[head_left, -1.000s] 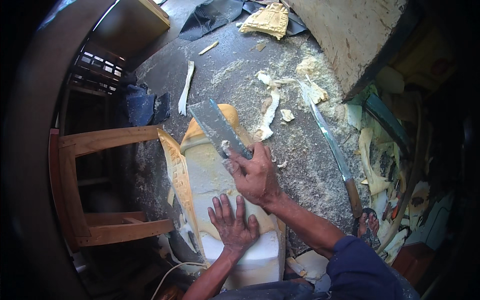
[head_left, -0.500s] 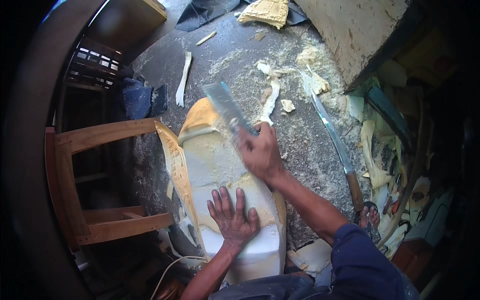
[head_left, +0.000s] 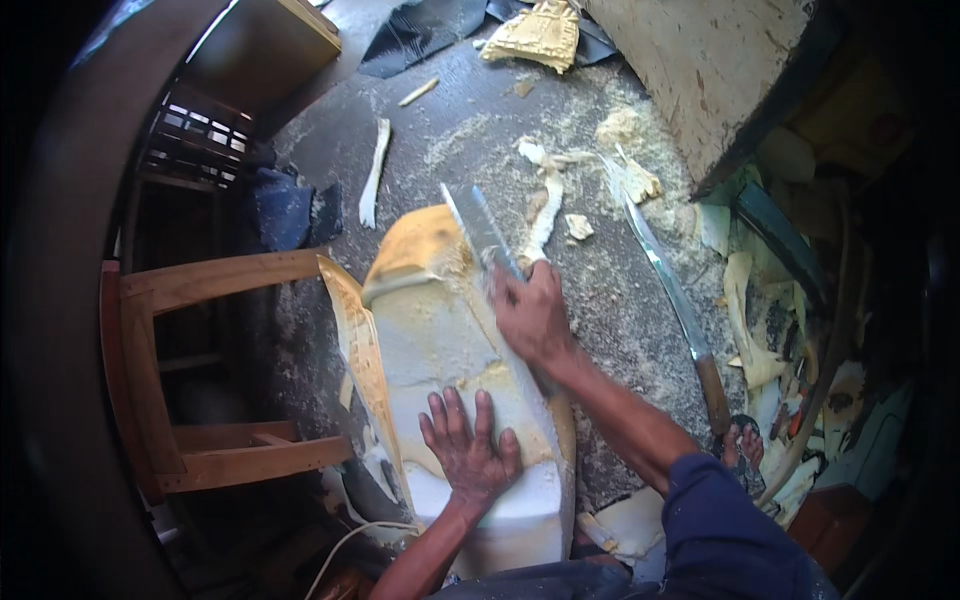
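Observation:
A long foam block [head_left: 425,335], white-grey with an orange-yellow rounded far end, lies lengthwise before me with a peeled yellow strip [head_left: 350,330] along its left side. My left hand [head_left: 470,450] lies flat on its lower part, fingers spread. My right hand [head_left: 530,315] grips a flat metal blade [head_left: 480,225], held slanting at the block's upper right edge, where crumbs show on the orange foam. A long blade with a wooden handle [head_left: 670,300] lies on the dusty dark floor [head_left: 620,410] to the right.
A wooden chair frame [head_left: 230,265] is at left. A large pale board [head_left: 700,70] stands at upper right. Blue scraps [head_left: 280,210], a yellow foam piece [head_left: 525,40], pale strips [head_left: 375,175] and sawdust litter the floor. Offcuts [head_left: 750,360] pile at right, near a foot [head_left: 740,445].
Compared with a second ago, my right hand and the blade have shifted rightward, to the block's edge, and the blade is turned more upright. My left hand keeps its place on the foam.

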